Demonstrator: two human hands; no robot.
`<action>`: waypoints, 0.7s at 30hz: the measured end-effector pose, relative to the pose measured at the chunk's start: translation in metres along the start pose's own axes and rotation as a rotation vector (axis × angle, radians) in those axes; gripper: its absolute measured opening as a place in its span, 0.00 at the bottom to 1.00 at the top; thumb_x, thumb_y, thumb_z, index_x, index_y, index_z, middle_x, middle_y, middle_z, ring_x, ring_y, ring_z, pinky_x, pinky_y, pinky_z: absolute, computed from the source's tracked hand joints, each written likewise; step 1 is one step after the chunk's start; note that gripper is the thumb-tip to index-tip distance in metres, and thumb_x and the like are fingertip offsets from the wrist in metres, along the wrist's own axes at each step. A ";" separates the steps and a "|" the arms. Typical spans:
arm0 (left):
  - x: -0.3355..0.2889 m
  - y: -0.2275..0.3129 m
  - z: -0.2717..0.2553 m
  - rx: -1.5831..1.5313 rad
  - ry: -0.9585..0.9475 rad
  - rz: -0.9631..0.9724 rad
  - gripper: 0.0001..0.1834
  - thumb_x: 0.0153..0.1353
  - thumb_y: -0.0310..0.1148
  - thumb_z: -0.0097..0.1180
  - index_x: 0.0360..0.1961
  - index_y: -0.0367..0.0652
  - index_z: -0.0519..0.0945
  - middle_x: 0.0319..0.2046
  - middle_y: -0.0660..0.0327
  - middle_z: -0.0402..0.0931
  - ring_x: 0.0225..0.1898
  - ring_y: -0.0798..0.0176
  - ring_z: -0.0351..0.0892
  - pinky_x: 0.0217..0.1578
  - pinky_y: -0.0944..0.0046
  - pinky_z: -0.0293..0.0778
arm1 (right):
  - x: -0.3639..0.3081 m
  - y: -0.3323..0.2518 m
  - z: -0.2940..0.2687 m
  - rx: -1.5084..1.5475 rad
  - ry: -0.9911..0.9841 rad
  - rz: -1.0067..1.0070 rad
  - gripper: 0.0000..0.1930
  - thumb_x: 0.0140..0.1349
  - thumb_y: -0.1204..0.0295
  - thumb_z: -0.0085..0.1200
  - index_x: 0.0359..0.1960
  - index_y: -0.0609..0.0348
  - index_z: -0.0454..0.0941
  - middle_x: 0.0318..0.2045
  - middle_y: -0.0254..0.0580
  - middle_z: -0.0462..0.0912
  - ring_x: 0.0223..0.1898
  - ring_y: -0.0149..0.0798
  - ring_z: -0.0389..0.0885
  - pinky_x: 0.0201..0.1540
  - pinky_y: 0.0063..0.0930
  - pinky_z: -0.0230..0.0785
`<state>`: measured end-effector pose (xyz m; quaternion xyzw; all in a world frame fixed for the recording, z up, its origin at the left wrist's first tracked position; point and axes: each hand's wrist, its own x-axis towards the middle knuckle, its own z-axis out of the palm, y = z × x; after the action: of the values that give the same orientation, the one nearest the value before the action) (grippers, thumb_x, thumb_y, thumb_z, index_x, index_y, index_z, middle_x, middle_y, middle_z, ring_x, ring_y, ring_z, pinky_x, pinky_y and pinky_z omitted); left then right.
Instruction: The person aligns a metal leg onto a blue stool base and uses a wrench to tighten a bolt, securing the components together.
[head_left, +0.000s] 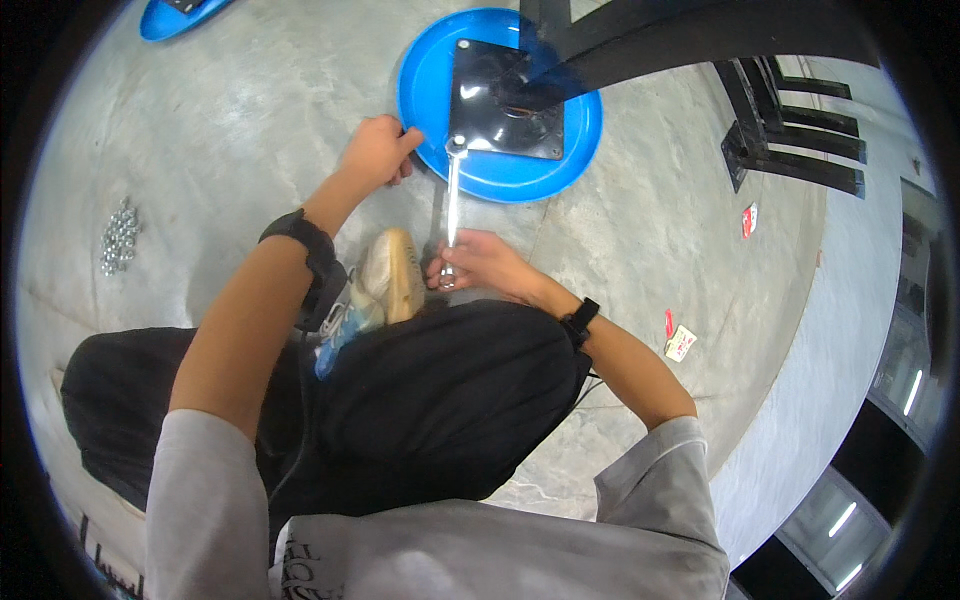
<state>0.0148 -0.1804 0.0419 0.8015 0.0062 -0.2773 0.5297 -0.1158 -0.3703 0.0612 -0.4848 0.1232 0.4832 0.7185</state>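
Note:
My right hand [488,262] grips the lower end of a shiny combination wrench [453,200]. The wrench's far end sits at a bolt [457,143] in the near left corner of a black metal plate [490,100]. That plate lies on a round blue base [420,95] with a raised rim. Just left of the rim is my left hand [382,150], its fingers curled in. Whatever it may hold is hidden. Another bolt head [464,46] shows at the plate's far left corner.
A thick black post [690,45] rises from the plate toward the upper right. Farther right stands another black metal frame [790,130]. Loose nuts [120,237] lie piled at the left, and small wrappers [680,343] on the right. A second blue base [165,25] is at the upper left.

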 end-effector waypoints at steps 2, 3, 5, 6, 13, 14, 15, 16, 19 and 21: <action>0.000 -0.001 -0.001 0.017 0.037 -0.006 0.19 0.55 0.37 0.49 0.16 0.30 0.73 0.12 0.54 0.75 0.11 0.64 0.74 0.14 0.65 0.71 | 0.007 0.000 0.004 0.059 0.008 -0.008 0.11 0.65 0.67 0.44 0.42 0.61 0.68 0.35 0.44 0.78 0.39 0.38 0.78 0.42 0.30 0.73; 0.000 -0.001 -0.001 0.015 0.038 -0.001 0.19 0.55 0.37 0.49 0.16 0.30 0.73 0.12 0.54 0.75 0.11 0.64 0.74 0.14 0.65 0.71 | 0.010 -0.002 0.006 0.075 0.016 0.007 0.10 0.65 0.67 0.44 0.41 0.61 0.68 0.35 0.43 0.78 0.37 0.36 0.79 0.41 0.28 0.74; -0.001 -0.001 -0.003 0.003 -0.007 -0.002 0.19 0.55 0.37 0.50 0.16 0.30 0.74 0.12 0.54 0.75 0.11 0.63 0.74 0.14 0.65 0.70 | 0.018 -0.002 0.002 0.034 -0.025 0.002 0.09 0.65 0.68 0.43 0.39 0.61 0.69 0.33 0.42 0.79 0.34 0.35 0.80 0.38 0.26 0.75; -0.001 0.001 -0.002 0.004 -0.001 0.000 0.19 0.55 0.37 0.50 0.16 0.30 0.74 0.12 0.54 0.75 0.11 0.63 0.74 0.14 0.65 0.70 | 0.018 0.000 -0.002 0.030 -0.028 0.001 0.09 0.65 0.68 0.43 0.39 0.61 0.69 0.33 0.42 0.79 0.34 0.35 0.80 0.38 0.26 0.75; -0.001 0.005 -0.002 -0.012 -0.043 -0.017 0.19 0.55 0.36 0.49 0.16 0.30 0.73 0.12 0.54 0.75 0.11 0.63 0.74 0.14 0.65 0.70 | -0.023 -0.009 -0.031 -0.243 0.239 0.035 0.09 0.62 0.65 0.49 0.33 0.58 0.73 0.23 0.33 0.76 0.24 0.26 0.75 0.27 0.19 0.67; -0.001 0.005 -0.003 -0.012 -0.047 -0.023 0.19 0.55 0.36 0.49 0.16 0.30 0.73 0.13 0.54 0.75 0.11 0.63 0.74 0.14 0.65 0.71 | -0.034 -0.016 -0.043 -0.334 0.352 0.022 0.09 0.61 0.65 0.49 0.32 0.57 0.74 0.23 0.30 0.75 0.23 0.24 0.72 0.26 0.18 0.66; 0.000 0.004 -0.003 -0.014 -0.048 -0.025 0.19 0.55 0.36 0.49 0.16 0.30 0.73 0.13 0.54 0.75 0.11 0.63 0.74 0.14 0.65 0.71 | -0.043 -0.025 -0.057 -0.426 0.463 0.009 0.09 0.61 0.65 0.50 0.31 0.56 0.76 0.22 0.28 0.74 0.22 0.22 0.70 0.25 0.16 0.64; 0.001 0.003 -0.004 -0.005 -0.038 -0.026 0.18 0.55 0.36 0.50 0.17 0.29 0.73 0.13 0.54 0.75 0.11 0.63 0.73 0.13 0.65 0.70 | -0.051 -0.040 -0.070 -0.437 0.550 -0.054 0.09 0.61 0.65 0.50 0.30 0.55 0.76 0.21 0.27 0.73 0.21 0.21 0.68 0.23 0.16 0.61; -0.002 0.006 -0.002 -0.016 -0.026 -0.037 0.18 0.55 0.36 0.50 0.17 0.30 0.73 0.13 0.54 0.75 0.11 0.64 0.73 0.13 0.65 0.70 | -0.063 -0.093 -0.099 -0.354 0.650 -0.282 0.10 0.60 0.66 0.52 0.29 0.61 0.76 0.18 0.30 0.73 0.19 0.23 0.66 0.21 0.17 0.58; -0.003 0.007 -0.003 -0.029 -0.019 -0.048 0.18 0.55 0.36 0.50 0.17 0.30 0.73 0.13 0.54 0.75 0.11 0.64 0.73 0.13 0.65 0.70 | -0.051 -0.115 -0.097 -0.280 0.632 -0.374 0.10 0.60 0.67 0.52 0.30 0.62 0.75 0.18 0.31 0.72 0.18 0.23 0.66 0.22 0.16 0.57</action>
<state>0.0157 -0.1803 0.0496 0.7907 0.0243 -0.2972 0.5347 -0.0193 -0.4859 0.1123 -0.7173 0.1806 0.1830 0.6476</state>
